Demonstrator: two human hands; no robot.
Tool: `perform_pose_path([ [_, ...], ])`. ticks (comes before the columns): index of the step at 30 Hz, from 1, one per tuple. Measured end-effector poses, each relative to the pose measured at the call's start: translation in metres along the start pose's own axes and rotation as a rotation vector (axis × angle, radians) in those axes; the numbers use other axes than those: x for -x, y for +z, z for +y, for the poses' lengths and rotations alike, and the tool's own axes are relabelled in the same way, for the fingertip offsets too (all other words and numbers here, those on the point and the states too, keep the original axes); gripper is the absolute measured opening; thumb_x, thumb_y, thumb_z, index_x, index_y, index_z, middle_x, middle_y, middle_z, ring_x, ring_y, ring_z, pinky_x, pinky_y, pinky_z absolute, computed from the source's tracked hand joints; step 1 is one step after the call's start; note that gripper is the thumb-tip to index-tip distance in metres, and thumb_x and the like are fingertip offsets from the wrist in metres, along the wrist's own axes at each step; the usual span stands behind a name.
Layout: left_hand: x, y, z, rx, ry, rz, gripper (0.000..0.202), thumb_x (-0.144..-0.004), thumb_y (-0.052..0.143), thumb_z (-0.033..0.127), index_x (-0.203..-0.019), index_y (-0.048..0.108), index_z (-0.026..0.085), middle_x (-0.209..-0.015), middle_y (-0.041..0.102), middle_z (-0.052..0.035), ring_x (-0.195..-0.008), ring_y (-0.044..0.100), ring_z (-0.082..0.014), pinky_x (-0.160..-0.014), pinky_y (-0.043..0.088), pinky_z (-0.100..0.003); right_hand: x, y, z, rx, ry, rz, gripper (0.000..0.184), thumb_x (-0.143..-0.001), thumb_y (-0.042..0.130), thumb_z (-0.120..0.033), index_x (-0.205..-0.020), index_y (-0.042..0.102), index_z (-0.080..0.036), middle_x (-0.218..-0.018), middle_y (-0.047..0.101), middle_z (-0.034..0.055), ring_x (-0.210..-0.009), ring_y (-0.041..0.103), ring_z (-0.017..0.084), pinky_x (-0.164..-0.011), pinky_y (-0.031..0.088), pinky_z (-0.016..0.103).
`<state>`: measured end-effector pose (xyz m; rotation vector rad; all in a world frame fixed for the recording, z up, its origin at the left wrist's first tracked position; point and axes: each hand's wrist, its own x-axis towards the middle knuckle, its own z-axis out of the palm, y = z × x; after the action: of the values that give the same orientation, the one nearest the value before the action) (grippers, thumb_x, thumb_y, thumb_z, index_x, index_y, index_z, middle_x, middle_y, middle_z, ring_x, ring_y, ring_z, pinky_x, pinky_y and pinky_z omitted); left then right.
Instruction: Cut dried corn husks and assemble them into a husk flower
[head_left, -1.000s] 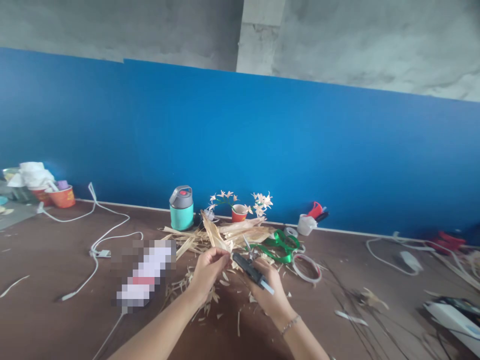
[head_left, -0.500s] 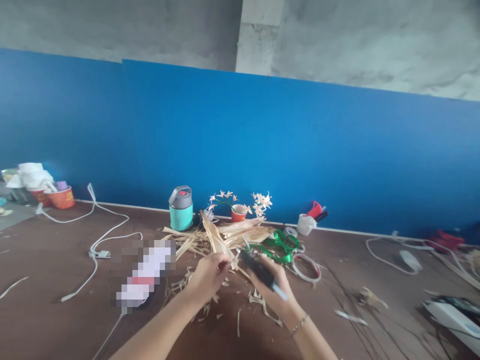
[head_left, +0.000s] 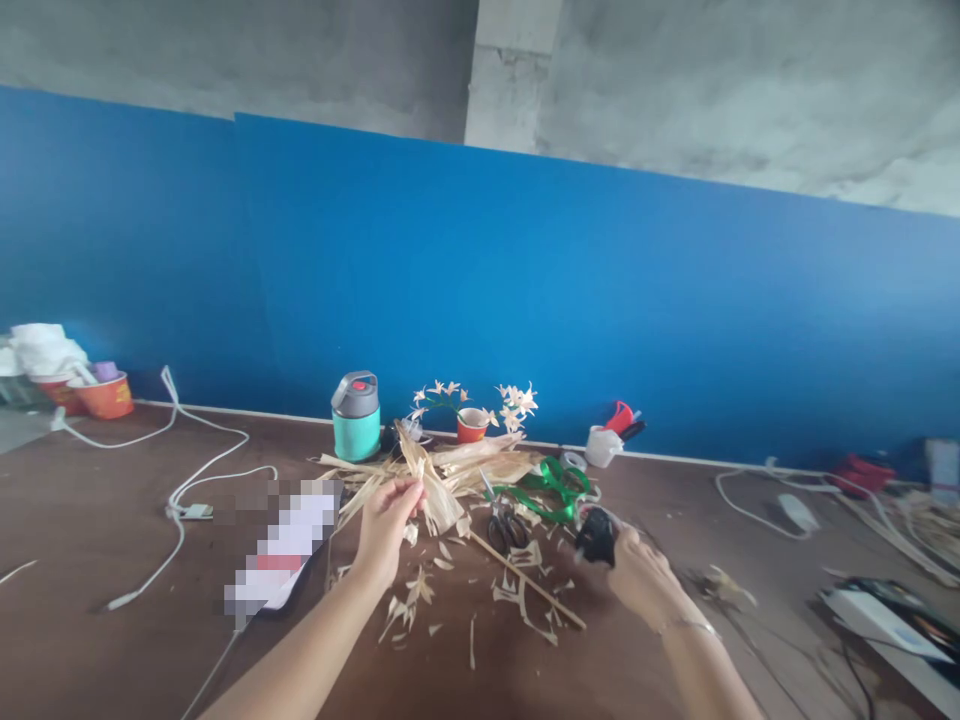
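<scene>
My left hand (head_left: 390, 520) is pinched around a small pale piece of dried husk (head_left: 421, 474), held up in front of the larger husk sheets (head_left: 442, 505). Off to the right, my right hand (head_left: 649, 572) grips what looks like a black glue gun (head_left: 596, 537); it is slightly blurred, and my fingers are partly hidden. Between my hands lie dark-handled scissors (head_left: 507, 528), a thin stick (head_left: 529, 582) and scattered husk scraps (head_left: 517, 595). A star-shaped husk flower (head_left: 420, 590) rests on the brown table (head_left: 345, 685) just below my left hand.
Pale flowers (head_left: 517, 405) on curved stems flank a red paper cup (head_left: 471, 430). Nearby stand a turquoise flask (head_left: 357, 435), green ribbon (head_left: 559, 490) and a white cup of tools (head_left: 602, 446). A phone-like object (head_left: 281, 560) and white cables (head_left: 180, 490) lie leftward; a blue partition (head_left: 480, 280) rises behind.
My right hand has moved right with the black glue gun, away from my left hand, uncovering the scissors and stick. My left hand has moved slightly up and left.
</scene>
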<state>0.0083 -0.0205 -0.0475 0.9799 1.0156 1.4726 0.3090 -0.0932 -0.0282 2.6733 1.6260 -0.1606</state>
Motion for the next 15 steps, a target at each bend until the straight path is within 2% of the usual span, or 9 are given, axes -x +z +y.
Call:
perform_pose_path([
  [3,0.0,0.0,-0.001,-0.016,0.003,-0.015,0.025,-0.065,0.069,0.037,-0.073,0.065,0.013,-0.064,0.065,-0.0026,-0.059,0.054,-0.0123,-0.056,0.04,-0.023,0.0,0.0,0.001,0.051,0.061,-0.018,0.04,-0.07,0.046,-0.006,-0.109,0.055,-0.004,-0.112,0.057,0.0259,-0.109,0.052,0.034,-0.08,0.041,0.041],
  [6,-0.001,0.0,-0.004,-0.036,0.014,-0.033,0.027,-0.066,0.068,0.039,-0.074,0.066,0.013,-0.063,0.064,-0.0028,-0.058,0.053,-0.0128,-0.055,0.039,-0.023,0.013,-0.019,-0.018,0.112,0.056,0.053,0.04,-0.068,0.047,-0.006,-0.105,0.06,-0.012,-0.117,0.055,0.0224,-0.113,0.048,0.035,-0.081,0.039,0.048],
  [8,-0.002,-0.001,-0.007,-0.046,0.019,-0.034,0.029,-0.066,0.068,0.04,-0.075,0.066,0.013,-0.063,0.063,-0.0027,-0.058,0.053,-0.0131,-0.054,0.039,-0.023,0.025,-0.034,-0.043,0.136,-0.089,0.137,0.034,-0.069,0.047,-0.008,-0.096,0.065,-0.014,-0.108,0.061,0.0191,-0.106,0.053,0.034,-0.082,0.038,0.048],
  [10,-0.003,-0.001,-0.009,-0.055,0.024,-0.031,0.03,-0.065,0.068,0.041,-0.075,0.067,0.013,-0.061,0.063,-0.0021,-0.056,0.053,-0.013,-0.054,0.038,-0.023,0.035,-0.042,-0.074,0.06,-0.316,0.147,0.026,-0.07,0.045,-0.011,-0.081,0.068,-0.016,-0.095,0.066,0.0142,-0.095,0.058,0.029,-0.079,0.039,0.041],
  [13,-0.003,-0.002,-0.01,-0.075,0.03,-0.035,0.029,-0.065,0.067,0.042,-0.073,0.067,0.014,-0.06,0.063,-0.0015,-0.056,0.053,-0.0128,-0.053,0.037,-0.023,0.045,-0.033,-0.12,-0.118,-0.716,-0.009,0.029,-0.069,0.044,-0.008,-0.079,0.069,-0.018,-0.086,0.07,0.008,-0.084,0.062,0.019,-0.074,0.041,0.026],
  [15,-0.002,-0.001,-0.01,-0.09,0.029,-0.033,0.028,-0.064,0.068,0.042,-0.072,0.067,0.015,-0.061,0.064,-0.0019,-0.056,0.054,-0.0135,-0.053,0.038,-0.023,0.046,-0.017,-0.141,-0.14,-0.838,-0.081,0.032,-0.065,0.048,-0.008,-0.086,0.07,-0.019,-0.084,0.07,0.0072,-0.082,0.062,0.018,-0.07,0.041,0.023],
])
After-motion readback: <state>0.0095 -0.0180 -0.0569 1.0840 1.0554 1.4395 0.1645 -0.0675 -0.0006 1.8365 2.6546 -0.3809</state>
